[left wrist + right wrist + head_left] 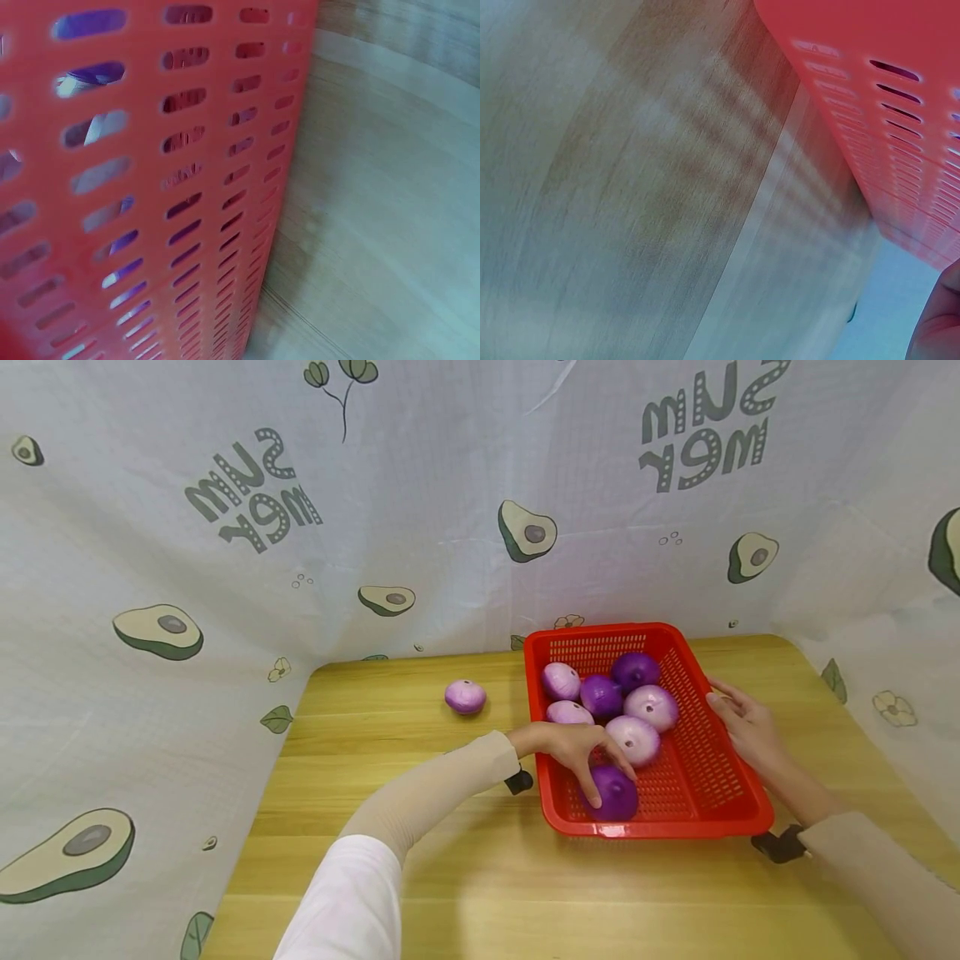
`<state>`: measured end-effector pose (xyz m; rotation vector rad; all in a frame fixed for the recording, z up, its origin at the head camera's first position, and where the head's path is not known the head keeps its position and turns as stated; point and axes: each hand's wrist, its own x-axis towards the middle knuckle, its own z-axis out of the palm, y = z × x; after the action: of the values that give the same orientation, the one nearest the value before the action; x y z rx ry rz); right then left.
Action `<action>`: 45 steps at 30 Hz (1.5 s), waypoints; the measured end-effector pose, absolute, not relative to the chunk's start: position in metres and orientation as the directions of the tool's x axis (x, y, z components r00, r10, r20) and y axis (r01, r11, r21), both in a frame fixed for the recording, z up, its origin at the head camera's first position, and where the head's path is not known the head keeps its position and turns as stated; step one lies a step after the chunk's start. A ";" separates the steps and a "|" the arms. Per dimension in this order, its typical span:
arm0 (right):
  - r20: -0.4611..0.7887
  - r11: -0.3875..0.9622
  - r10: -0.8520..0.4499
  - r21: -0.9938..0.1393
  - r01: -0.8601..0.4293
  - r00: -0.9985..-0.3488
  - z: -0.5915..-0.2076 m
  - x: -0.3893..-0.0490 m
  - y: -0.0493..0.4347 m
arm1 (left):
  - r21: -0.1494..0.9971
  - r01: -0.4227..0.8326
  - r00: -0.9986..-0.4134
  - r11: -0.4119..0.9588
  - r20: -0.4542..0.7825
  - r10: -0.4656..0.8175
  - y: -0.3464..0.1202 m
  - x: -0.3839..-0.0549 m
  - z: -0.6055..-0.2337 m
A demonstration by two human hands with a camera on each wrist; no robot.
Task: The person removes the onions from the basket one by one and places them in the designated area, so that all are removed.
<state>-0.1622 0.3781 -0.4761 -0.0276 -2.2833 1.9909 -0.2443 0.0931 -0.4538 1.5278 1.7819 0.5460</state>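
My left hand reaches over the left rim of a red plastic basket. Its thumb and fingers curl round a dark purple onion in the basket's front left corner. At the right rim my right hand holds the basket's edge with thumb and fingers. Behind the left hand lie several other onions, among them a pale one and a dark one. The left wrist view shows the slotted basket wall, purple showing through it. Part of the right hand appears beside the basket in the right wrist view.
One pale purple onion sits on the wooden table, left of the basket. A white curtain with avocado prints hangs behind the table and along its sides. The basket's back stands close to the curtain.
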 end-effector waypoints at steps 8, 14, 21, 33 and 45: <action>0.070 0.250 0.096 -0.967 -0.044 -0.993 -0.474 -0.163 0.378 | 0.740 0.639 -0.050 0.210 -0.233 0.971 0.093 -0.245 -0.454; 0.056 0.278 0.108 -0.960 -0.024 -0.993 -0.472 -0.162 0.377 | 0.767 0.606 -0.097 0.211 -0.192 0.977 0.088 -0.246 -0.447; 0.047 0.230 0.103 -0.973 -0.022 -0.994 -0.472 -0.162 0.376 | 0.808 0.566 -0.147 0.162 -0.094 0.985 0.080 -0.249 -0.430; 0.070 0.183 0.096 -0.982 -0.051 -0.993 -0.474 -0.163 0.375 | 0.917 0.387 -0.337 0.096 0.044 0.941 0.051 -0.248 -0.403; 0.068 0.032 0.101 -0.997 -0.065 -0.993 -0.474 -0.163 0.373 | 0.897 0.431 -0.460 0.099 0.124 0.879 0.013 -0.246 -0.397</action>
<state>-0.1629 0.3728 -0.4739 -0.0383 -2.1668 2.1059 -0.2457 0.0131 -0.3971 1.2783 1.9355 1.3312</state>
